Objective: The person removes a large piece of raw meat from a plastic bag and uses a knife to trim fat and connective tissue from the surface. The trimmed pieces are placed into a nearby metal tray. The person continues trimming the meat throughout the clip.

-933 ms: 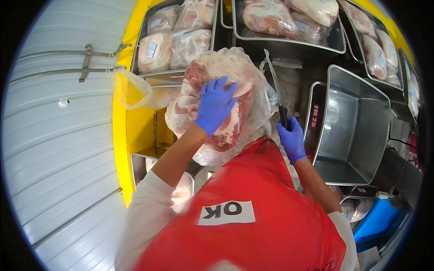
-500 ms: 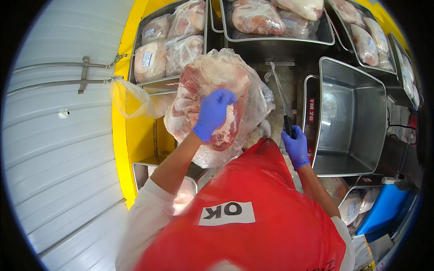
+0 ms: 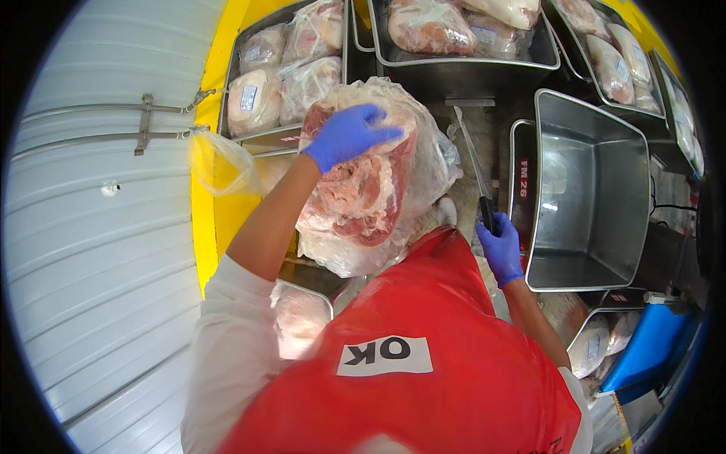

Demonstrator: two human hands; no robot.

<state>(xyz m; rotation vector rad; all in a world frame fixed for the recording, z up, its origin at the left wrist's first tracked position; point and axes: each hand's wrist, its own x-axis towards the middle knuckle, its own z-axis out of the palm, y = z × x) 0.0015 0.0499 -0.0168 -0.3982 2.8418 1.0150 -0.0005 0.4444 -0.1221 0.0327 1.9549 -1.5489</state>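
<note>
A large piece of raw meat, red with pale fat, lies on crumpled clear plastic wrap left of centre. On its upper left part rests my blue-gloved left hand, the fingers stretched out and somewhat apart. My blue-gloved right hand, away from the meat, is wrapped round the black handle of a knife. The long blade points up and slightly left, apart from the meat, and its upper part looks smeared. My left palm and the meat beneath it are hidden.
Metal bins with wrapped meat line the far side. At the right an empty metal bin is tipped toward me. A clear plastic bag hangs by the yellow frame at the left. Below right is a blue panel.
My left hand has slid up and left over the meat, its curled fingers now stretched out. More of the meat's cut face shows, and its left edge sits further right. The knife stays in my right hand.
</note>
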